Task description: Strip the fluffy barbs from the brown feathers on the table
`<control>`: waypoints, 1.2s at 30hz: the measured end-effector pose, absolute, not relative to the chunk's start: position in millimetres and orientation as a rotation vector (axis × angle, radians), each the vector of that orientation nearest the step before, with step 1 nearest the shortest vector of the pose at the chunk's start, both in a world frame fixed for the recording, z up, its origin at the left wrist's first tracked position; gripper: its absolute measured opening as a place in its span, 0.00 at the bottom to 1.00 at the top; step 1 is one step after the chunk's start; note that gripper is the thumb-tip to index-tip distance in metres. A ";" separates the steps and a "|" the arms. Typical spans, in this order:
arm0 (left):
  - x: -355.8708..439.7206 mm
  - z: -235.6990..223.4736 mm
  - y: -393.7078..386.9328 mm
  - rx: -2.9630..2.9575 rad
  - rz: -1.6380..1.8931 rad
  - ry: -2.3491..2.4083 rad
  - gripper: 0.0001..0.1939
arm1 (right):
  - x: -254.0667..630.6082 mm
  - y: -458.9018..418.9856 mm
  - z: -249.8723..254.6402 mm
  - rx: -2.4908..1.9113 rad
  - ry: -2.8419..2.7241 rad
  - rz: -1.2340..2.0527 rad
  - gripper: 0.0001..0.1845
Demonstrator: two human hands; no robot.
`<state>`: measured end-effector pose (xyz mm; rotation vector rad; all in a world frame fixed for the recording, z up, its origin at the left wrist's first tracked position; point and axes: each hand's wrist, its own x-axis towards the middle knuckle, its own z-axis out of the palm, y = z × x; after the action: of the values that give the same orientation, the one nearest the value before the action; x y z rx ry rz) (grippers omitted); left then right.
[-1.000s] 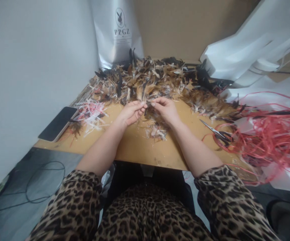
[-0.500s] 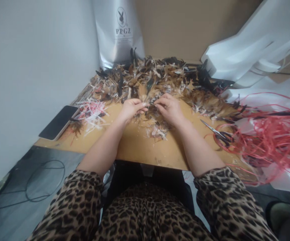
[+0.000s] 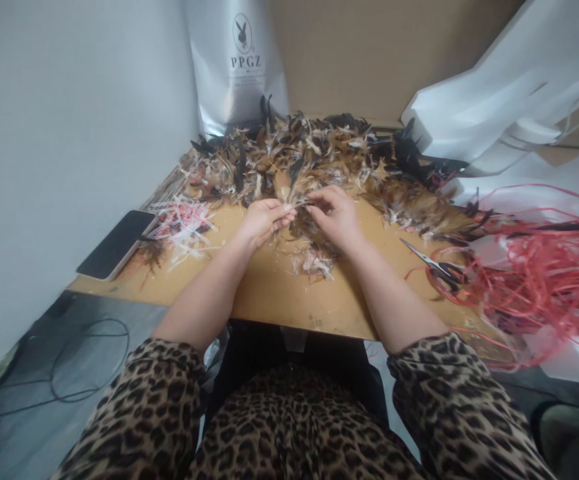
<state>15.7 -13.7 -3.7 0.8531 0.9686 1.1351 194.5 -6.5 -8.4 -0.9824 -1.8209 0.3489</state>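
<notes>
A: Our left hand (image 3: 264, 220) and right hand (image 3: 337, 215) pinch small brown-and-white feathers (image 3: 297, 203) at the loose brown feather pile's (image 3: 319, 157) near edge.

B: Light, soft, easily bent, we judge; best gripped by the quills.

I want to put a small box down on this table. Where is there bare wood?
Bare table lies along the near edge, between the phone and the scissors. The feather pile crowds the back, red string the right; both hands work mid-table.
</notes>
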 end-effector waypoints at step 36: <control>19.0 -10.9 -17.9 1.083 1.040 0.915 0.08 | 169.3 -16.4 -7.7 -0.968 -1.260 1.162 0.14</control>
<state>19.0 -17.9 -10.9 1.0827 0.9148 1.0404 169.3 -16.4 -7.7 -0.9680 -1.2595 1.1616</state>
